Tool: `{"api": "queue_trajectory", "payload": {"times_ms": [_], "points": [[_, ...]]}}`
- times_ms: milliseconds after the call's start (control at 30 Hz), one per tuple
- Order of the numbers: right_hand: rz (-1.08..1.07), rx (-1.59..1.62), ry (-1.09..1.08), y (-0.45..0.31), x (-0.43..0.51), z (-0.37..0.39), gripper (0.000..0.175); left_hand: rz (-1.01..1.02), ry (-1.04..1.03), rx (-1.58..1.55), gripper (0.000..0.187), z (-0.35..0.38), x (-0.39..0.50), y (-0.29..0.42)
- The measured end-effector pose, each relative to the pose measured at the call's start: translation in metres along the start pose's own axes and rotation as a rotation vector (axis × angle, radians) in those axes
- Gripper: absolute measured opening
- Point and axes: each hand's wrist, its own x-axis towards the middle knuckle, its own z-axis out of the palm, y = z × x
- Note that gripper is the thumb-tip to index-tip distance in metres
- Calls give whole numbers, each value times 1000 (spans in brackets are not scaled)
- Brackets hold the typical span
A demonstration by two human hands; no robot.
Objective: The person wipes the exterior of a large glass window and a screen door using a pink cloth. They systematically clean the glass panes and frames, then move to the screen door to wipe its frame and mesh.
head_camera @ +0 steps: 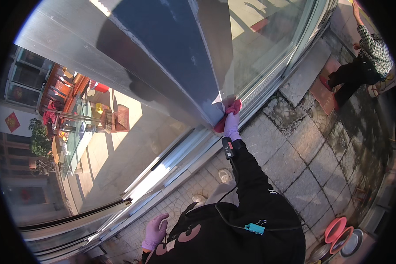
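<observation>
My right hand (232, 127), in a light purple glove, holds a dark pink cloth (233, 107) against the lower end of a metal-clad pillar (171, 59). Part of the cloth hangs to the left of the fingers, along the pillar's foot. A small black device is strapped at the right wrist, with a cable running from it. My left hand (155, 231), gloved in the same purple, hangs low at my left side, fingers slightly curled and holding nothing. It is nearest to the sliding-door track (171, 184) and the paved ground.
Glass panels flank the pillar. Behind the left one are a glass table (81, 132), a broom (106, 120) and a dustpan (120, 118). Another person (366, 66) in a checked top stands upper right on the paving. Pink basins (335, 230) and metal basins (352, 242) lie lower right.
</observation>
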Motion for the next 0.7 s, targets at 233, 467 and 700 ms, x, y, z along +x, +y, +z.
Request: {"api": "queue_trajectory", "payload": {"times_ms": [233, 467, 700], "points": [[-86, 69, 63, -87, -49, 42, 62, 29, 6, -31, 22, -2, 8, 4], [-870, -204, -164, -245, -109, 94, 82, 95, 83, -16, 23, -2, 13, 2], [-1321, -599, -20, -170, -107, 85, 68, 138, 128, -7, 23, -6, 11, 3]]}}
